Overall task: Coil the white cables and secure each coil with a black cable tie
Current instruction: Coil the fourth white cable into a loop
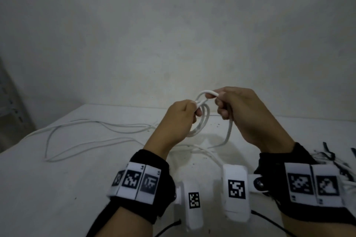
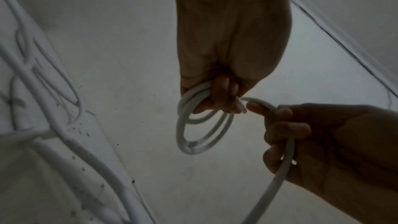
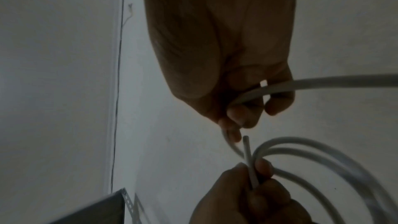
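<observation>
Coiling in progress, first coil not yet tied. At the centre of the head view, the left hand (image 1: pixel 178 119) is raised above the table (image 1: pixel 57 188), its fingers curled round a gathered bunch of loops and pinching them at the top; the coil (image 1: pixel 200 123) hangs below that fist as a few rounds, seen more plainly at the centre of the left wrist view (image 2: pixel 202 135). The right hand (image 1: pixel 248 115), just beside the left, has its fingers curled round the running length of the same cable (image 1: pixel 228 132), with thumb and forefinger pinching it where it arches over toward the left hand; in the right wrist view a short cut end (image 3: pixel 246 144) stands up out of the left fist. From the right hand the cable drops to the table and runs on in the lower centre of the frame, so by the look of it more length remains to be wound. Loose cables (image 1: pixel 81 136) lie uncoiled in long bends across the left of the table, apparently untouched. The ties (image 1: pixel 327 152), a dark tangle at the right edge of the head view, lie on the table apart from both hands; none is seen round any coil. Remaining, as judged: finish this coil, tie it, then repeat for the other cables.
</observation>
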